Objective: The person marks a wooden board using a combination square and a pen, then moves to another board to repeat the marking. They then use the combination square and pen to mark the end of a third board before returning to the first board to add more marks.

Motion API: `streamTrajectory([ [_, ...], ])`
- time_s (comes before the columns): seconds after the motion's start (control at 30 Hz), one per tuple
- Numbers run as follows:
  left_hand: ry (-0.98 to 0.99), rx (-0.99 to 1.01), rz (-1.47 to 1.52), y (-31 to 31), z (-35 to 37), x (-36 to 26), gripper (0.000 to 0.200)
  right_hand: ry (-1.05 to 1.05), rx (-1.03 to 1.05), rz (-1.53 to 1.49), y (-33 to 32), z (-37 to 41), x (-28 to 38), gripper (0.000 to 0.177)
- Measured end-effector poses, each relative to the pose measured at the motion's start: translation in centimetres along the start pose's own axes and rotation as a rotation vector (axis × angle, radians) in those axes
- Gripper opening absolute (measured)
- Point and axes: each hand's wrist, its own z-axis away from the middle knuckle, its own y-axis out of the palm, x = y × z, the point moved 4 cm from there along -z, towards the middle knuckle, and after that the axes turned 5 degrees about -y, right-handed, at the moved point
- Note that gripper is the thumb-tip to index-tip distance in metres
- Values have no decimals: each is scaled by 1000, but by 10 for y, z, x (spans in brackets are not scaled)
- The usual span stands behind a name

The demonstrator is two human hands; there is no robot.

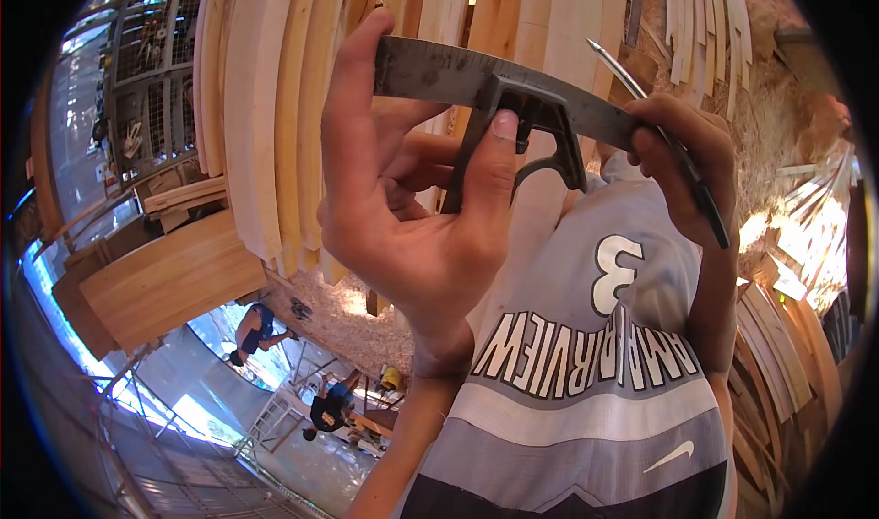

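A combination square [513, 89] is raised in front of my chest, its steel ruler running across and its dark head below. My left hand [417, 189] grips the head, with the thumb pressed near its lock nut and the index finger up by the ruler's left end. With my right hand [682, 153] I pinch the ruler's right end. The same hand also holds a slim pen [705, 210], black with a silver pointed tip that sticks out up and to the left. The ruler's markings are too small to read.
Long wooden boards [265, 107] lie side by side beyond my hands. More strips [705, 25] lie at upper right and planks [778, 354] at right. A wide wooden slab [174, 276] and a metal mesh rack [151, 70] stand left. Two people [330, 407] are at lower left.
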Motion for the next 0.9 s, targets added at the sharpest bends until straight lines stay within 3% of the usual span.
streamTrajectory([
  [0.27,12,41,-15,-2,-2,2,73,1,-20,22,1,-2,7,13],
  [0.5,-33,36,24,7,10,3,74,-33,-125,136,8,-6,31,23],
  [0.6,-105,22,153,12,17,3,73,10,-125,130,7,-6,40,28],
  [0.67,-307,86,358,16,20,5,66,35,-79,142,5,-6,47,31],
  [0.73,-365,124,327,13,23,6,59,129,-89,100,4,-4,48,39],
  [0.9,-461,110,432,15,26,12,48,46,-129,153,10,-1,60,46],
])
